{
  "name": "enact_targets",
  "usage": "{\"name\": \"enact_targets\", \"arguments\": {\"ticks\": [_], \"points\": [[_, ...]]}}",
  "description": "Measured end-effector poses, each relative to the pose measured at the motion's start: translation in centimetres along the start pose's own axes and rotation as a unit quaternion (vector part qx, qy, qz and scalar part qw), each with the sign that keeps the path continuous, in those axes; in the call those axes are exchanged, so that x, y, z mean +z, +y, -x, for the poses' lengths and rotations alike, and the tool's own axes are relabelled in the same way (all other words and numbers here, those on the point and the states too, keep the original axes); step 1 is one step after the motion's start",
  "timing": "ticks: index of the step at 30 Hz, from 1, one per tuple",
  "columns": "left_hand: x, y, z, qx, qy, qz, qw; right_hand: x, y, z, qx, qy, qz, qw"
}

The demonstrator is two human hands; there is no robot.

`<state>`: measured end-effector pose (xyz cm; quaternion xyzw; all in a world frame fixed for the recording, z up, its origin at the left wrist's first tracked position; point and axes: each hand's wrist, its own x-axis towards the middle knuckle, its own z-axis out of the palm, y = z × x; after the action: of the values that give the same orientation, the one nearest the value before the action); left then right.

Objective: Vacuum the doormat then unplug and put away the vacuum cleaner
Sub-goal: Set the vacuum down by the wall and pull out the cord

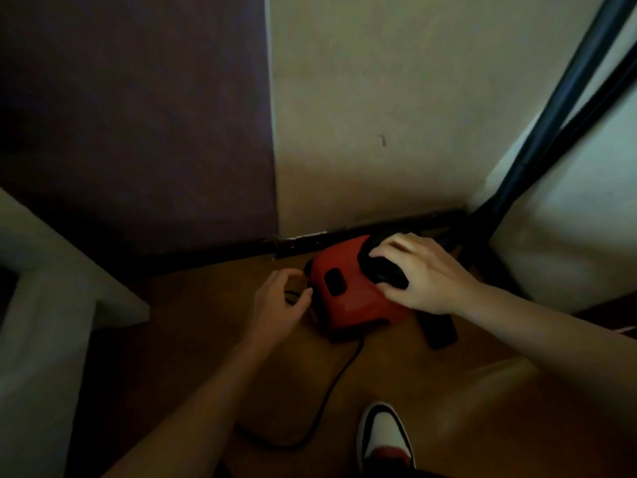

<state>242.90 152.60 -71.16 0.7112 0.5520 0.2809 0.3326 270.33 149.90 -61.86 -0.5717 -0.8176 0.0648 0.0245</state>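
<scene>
A red vacuum cleaner [351,294] with black parts sits on the brown floor against the wall's dark skirting. My right hand [410,270] lies on its black top handle, fingers wrapped over it. My left hand [281,298] is at the vacuum's left end, fingers pinched around something small and dark there, seemingly the cord. The black power cord [331,384] runs from under the vacuum toward me and curls left across the floor. A black tube [565,98] rises diagonally at the right. No doormat is in view.
A pale wall stands straight ahead, with a dark purple panel [138,115] at its left. A light ledge [51,270] juts in at the left. A pale cushioned surface [568,236] fills the right side. My white, black and red shoe [382,432] is on the floor below.
</scene>
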Motion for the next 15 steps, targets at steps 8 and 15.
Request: {"name": "enact_targets", "arguments": {"ticks": [8,15], "points": [[3.9,-5.8,-4.0,0.055,-0.116,-0.119,0.985,6.0,4.0,-4.9,0.034,0.059,0.056,0.996],[4.8,-7.6,-4.2,0.109,-0.127,-0.087,0.982,8.7,3.9,-4.6,0.012,0.156,0.117,0.981]]}}
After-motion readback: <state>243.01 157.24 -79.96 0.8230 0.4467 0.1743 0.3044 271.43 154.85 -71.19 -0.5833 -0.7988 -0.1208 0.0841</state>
